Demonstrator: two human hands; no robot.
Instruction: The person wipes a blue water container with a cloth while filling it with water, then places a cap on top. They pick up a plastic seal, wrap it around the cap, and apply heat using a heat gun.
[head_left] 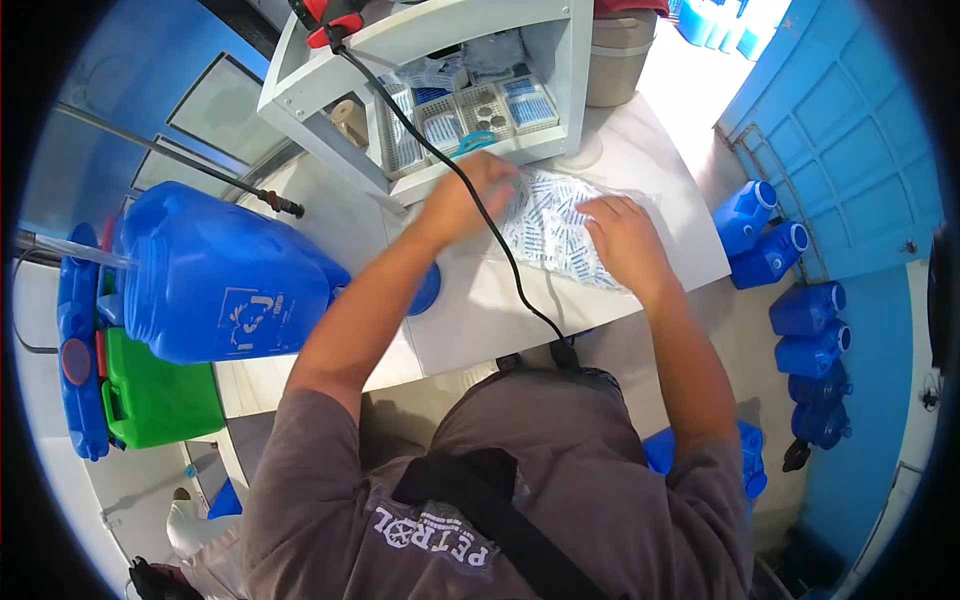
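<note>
A clear plastic bag (556, 228) full of small white pieces with blue print lies flat on the white tabletop (450, 335). My left hand (467, 203) is at the bag's upper left edge, just below the shelf front, and its fingers are smeared by motion. Over the bag's right side rests my right hand (632, 245), fingers stretched out and slightly bent across the plastic. A black cable (490, 222) hangs in front of the left hand and the bag. A round blue cap (425, 290) lies near my left forearm.
A white shelf unit (485, 165) holds baskets (440, 125) of printed pieces. To the left stands a large blue water container (230, 280), with a green jug (160, 390) behind. Several blue jugs (808, 308) line the floor by the blue door (840, 130) at right.
</note>
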